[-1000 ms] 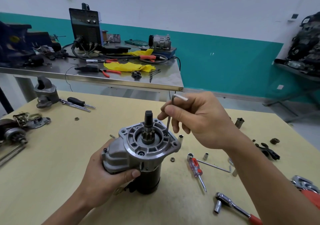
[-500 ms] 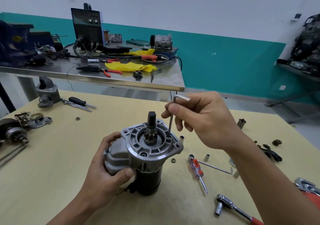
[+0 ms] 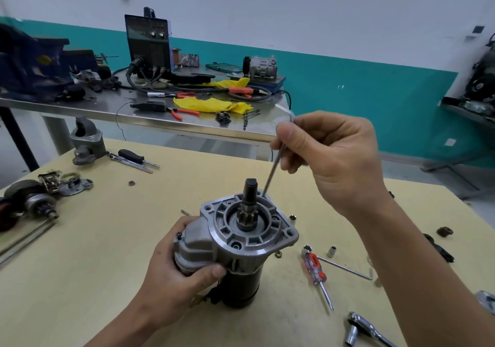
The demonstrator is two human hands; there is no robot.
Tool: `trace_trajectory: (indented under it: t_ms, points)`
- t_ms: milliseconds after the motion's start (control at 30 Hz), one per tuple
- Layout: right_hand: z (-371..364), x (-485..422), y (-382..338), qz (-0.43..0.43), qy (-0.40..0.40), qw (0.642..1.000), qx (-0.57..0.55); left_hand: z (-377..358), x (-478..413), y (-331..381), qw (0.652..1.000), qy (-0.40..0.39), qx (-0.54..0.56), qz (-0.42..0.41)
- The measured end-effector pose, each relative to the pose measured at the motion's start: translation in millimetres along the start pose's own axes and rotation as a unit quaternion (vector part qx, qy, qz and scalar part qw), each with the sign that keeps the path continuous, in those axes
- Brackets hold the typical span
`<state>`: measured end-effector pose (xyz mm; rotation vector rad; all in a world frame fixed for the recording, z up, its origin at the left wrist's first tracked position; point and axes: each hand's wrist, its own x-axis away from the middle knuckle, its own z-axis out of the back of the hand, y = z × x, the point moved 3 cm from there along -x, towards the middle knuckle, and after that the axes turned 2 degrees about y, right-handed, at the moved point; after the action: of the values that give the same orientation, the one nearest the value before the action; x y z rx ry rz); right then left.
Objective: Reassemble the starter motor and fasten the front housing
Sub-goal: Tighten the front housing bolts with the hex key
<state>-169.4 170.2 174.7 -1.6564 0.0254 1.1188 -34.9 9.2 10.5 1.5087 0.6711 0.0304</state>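
The starter motor (image 3: 241, 279) stands upright on the wooden table (image 3: 93, 266), black body below and grey aluminium front housing (image 3: 270, 242) on top, with the pinion shaft (image 3: 250, 188) sticking up. My left hand (image 3: 176, 274) grips the housing's solenoid side from the left. My right hand (image 3: 332, 159) pinches a thin hex key (image 3: 272, 174) above and to the right of the motor. The key slants down, and its tip sits at the housing's far rim behind the shaft.
A red-handled screwdriver (image 3: 317, 273), another hex key (image 3: 345, 267), small sockets (image 3: 331, 251), a nut (image 3: 278, 253) and a ratchet (image 3: 367, 328) lie right of the motor. Dismantled motor parts (image 3: 34, 199) and a spare housing (image 3: 87, 143) lie at the left. A cluttered steel bench (image 3: 160, 121) stands behind.
My right hand has lifted and tilted the hex key, so it now slants toward the far rim instead of standing upright at the right side. My left hand keeps its grip.
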Motion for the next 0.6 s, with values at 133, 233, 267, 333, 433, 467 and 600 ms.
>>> trace_trajectory:
  t_ms: [133,233,267,333,433,467,600]
  points:
    - [-13.2,-13.1,7.5,-0.014,-0.040,0.999,0.003,0.1,-0.6,-0.5,1.000,-0.005,0.004,-0.003]
    - [-25.3,-17.4,16.9,-0.037,-0.091,0.995,0.013,0.8,-0.9,-1.7,1.000,-0.009,0.007,-0.003]
    - [-28.1,-18.0,19.3,-0.044,-0.106,0.993,0.015,0.8,-1.1,-2.2,1.000,-0.012,0.009,-0.004]
    - [-31.8,-18.9,22.6,-0.058,-0.131,0.990,0.016,1.4,-1.5,-3.6,1.000,-0.013,0.012,-0.002]
    - [-33.6,-19.4,26.8,-0.069,-0.153,0.985,0.027,2.6,-2.0,-6.1,1.000,-0.014,0.020,0.001]
    - [-33.9,-19.2,28.1,-0.072,-0.157,0.985,0.028,3.0,-2.1,-6.7,1.000,-0.014,0.020,0.002]
    - [-33.5,-18.9,30.6,-0.073,-0.163,0.984,0.026,3.5,-1.9,-7.5,1.000,-0.011,0.017,0.001]
